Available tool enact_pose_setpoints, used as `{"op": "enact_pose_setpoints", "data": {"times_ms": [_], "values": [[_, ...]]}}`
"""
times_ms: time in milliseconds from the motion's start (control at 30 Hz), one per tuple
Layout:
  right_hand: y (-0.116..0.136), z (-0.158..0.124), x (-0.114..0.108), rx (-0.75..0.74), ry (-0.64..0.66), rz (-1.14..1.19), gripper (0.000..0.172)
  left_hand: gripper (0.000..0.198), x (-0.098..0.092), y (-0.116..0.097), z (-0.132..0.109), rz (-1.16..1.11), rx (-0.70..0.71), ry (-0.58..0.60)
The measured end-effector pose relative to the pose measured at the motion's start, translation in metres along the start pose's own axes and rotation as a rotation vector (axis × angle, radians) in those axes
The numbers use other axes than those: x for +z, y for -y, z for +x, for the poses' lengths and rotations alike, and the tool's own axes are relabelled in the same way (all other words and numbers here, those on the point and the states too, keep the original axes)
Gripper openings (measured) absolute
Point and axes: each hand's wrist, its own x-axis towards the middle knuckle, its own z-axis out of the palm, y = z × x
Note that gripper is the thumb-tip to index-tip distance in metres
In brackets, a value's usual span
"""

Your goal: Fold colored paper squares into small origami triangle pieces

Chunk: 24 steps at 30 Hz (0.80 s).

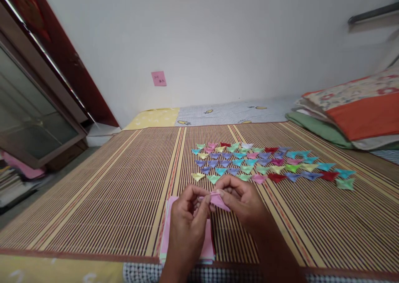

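Note:
A small piece of folded pink paper (220, 200) is pinched between my two hands, just above the mat. My left hand (190, 216) grips its left side with thumb and fingers. At its upper right edge, the thumb and fingertips of my right hand (241, 198) are closed on it. Below my left hand lies a stack of square paper sheets (207, 243), pink on top, partly covered by the hand and wrist. Beyond my hands, several rows of small folded paper boats (224, 163) in many colours spread over the mat.
A striped woven mat (109, 200) covers the bed. Folded bedding and an orange floral pillow (370, 112) are piled at the right. A pink note (158, 78) sticks to the white wall. At the left stands a glass-fronted cabinet (31, 104).

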Motion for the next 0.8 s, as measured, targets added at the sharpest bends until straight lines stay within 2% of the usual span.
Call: {"op": "enact_pose_setpoints", "data": {"times_ms": [267,367,467,800], "values": [[0.000,0.000,-0.001,0.019,-0.010,-0.029,0.014,0.013,0.002,0.002,-0.001,-0.016,-0.030,-0.038],[-0.002,0.000,-0.001,0.021,0.005,-0.023,0.015,0.018,0.002,0.002,0.002,0.007,-0.040,-0.022],[-0.001,0.000,-0.001,0.016,0.022,-0.031,0.015,0.014,0.001,0.000,0.004,0.051,-0.035,0.008],[0.009,0.001,0.003,0.025,0.045,-0.123,0.020,0.029,-0.003,-0.001,0.004,0.200,0.048,0.011]]}}
